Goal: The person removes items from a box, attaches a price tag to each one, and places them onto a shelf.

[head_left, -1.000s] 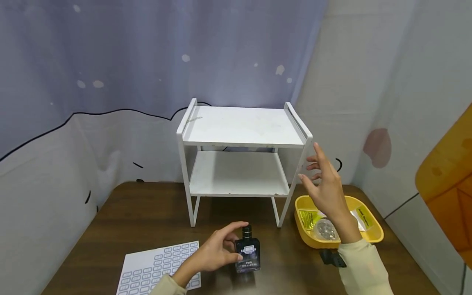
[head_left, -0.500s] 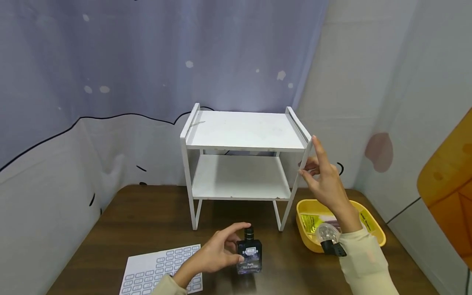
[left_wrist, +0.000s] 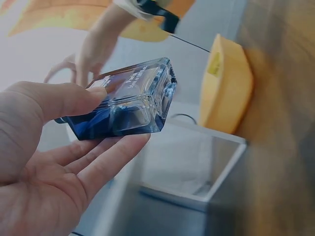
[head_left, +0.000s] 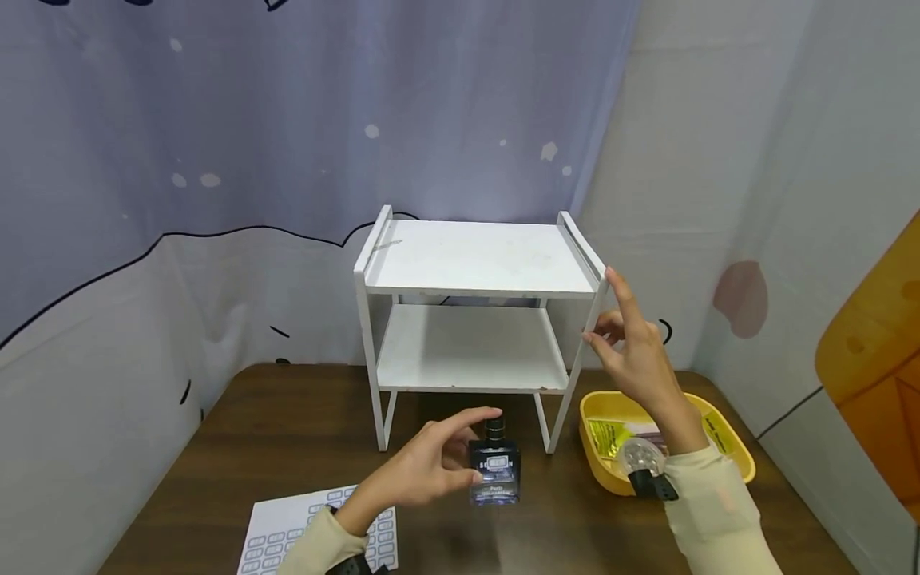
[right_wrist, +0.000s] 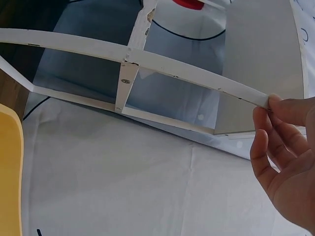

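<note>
Your left hand grips the small dark bottle, with the forefinger reaching over to its black cap and the thumb pressed on the labelled face near its left edge. The left wrist view shows the other fingers along the opposite side, so the bottle sits between your thumb and fingers, its base projecting past the thumb tip and clear of the tabletop. Seen from your head, the bottle is upright, label towards you, in front of the white shelf and a little right of its middle, lower than its bottom board.

Your right hand pinches the shelf's right side frame between thumb and fingers, with the forefinger pointing up along it, its tip at the upper front corner. The right wrist view shows thumb and forefinger closed on the narrow white edge.

Just beside the shelf's right front leg, beneath your right forearm, a yellow basket holds yellow-green packets and a clear round item. In front of the shelf to the left, a white sheet printed with small framed labels lies partly under your left wrist. The shelf stands on a dark wooden table, and behind it hangs a blue-violet and white curtain.
</note>
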Demonstrator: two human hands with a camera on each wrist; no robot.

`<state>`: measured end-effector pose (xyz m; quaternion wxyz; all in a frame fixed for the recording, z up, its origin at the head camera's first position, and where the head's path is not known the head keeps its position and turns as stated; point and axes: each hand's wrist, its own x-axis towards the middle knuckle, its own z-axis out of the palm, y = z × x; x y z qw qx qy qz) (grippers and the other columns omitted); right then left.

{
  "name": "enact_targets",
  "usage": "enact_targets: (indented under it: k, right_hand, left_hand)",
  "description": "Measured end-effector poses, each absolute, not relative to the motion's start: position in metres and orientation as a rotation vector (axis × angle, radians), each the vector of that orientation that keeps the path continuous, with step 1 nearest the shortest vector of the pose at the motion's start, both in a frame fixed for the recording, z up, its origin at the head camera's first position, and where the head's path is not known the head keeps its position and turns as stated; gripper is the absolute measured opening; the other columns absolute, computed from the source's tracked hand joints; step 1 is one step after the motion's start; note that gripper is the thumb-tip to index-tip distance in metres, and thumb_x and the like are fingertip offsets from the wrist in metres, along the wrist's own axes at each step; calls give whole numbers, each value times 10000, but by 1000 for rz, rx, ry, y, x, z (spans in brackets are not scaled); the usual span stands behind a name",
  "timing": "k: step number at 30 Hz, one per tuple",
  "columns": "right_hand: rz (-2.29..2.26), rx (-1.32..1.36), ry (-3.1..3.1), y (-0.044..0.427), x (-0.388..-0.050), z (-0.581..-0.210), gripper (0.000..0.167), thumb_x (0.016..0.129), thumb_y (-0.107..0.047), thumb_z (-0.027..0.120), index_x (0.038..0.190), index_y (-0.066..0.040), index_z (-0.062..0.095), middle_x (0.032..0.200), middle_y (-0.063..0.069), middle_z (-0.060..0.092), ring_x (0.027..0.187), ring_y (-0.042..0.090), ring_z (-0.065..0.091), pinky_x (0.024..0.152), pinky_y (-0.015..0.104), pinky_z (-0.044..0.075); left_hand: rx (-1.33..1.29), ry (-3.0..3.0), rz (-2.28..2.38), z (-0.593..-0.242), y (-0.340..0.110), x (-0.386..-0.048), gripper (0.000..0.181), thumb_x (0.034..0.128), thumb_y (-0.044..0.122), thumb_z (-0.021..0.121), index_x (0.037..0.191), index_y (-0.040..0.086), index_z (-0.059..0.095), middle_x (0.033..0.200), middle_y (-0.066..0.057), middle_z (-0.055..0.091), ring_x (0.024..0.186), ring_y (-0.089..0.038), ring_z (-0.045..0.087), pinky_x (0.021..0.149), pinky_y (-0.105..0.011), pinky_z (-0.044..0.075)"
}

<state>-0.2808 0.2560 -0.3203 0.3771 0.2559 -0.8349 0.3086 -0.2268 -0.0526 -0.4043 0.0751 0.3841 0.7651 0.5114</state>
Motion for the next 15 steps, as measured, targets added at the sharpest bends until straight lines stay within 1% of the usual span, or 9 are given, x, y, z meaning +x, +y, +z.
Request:
enact_targets:
  k: [4,6,8,12,15]
  right_hand:
    - [783,655,-2141,257,-281,-320,955,768,153,752,1556,-113,284,768,120,709,617,164,593,612,188,499]
    - [781,654,-2145,257,-281,-320,952,774,145,751,1559,-121,281,769,114,708,617,159,589,611,189,495]
    - [773,653,-2152,258,-282,-321,950,784,133,749,1563,-129,274,770,106,705,617,146,581,611,164,481]
    - [761,648,-2157,259,-283,-322,950,793,116,751,1569,-138,265,770,98,704,614,122,566,602,167,477]
    - [756,647,-2157,259,-283,-321,950,795,111,752,1570,-141,263,771,97,706,613,124,567,598,185,483]
  left_hand:
    - [1209,2312,1524,-380,-52,-229,789,842,-37,725,1511,229,404,1226,-232,631,951,-157,699,782,-245,592]
    - [1221,2306,1526,-367,-52,-229,785,851,-45,716,1517,220,395,1272,-237,611,989,-189,697,794,-253,593]
    - [1218,2305,1518,-354,-52,-230,788,863,-45,707,1524,240,385,1336,-222,581,1028,-200,691,810,-254,591]
    - [1251,2323,1503,-331,-53,-233,787,870,-56,697,1527,237,376,1367,-205,559,1025,-207,688,810,-259,591]
    - [1306,2355,1496,-315,-53,-237,786,859,-73,697,1525,194,377,1350,-198,570,1043,-255,685,801,-261,595]
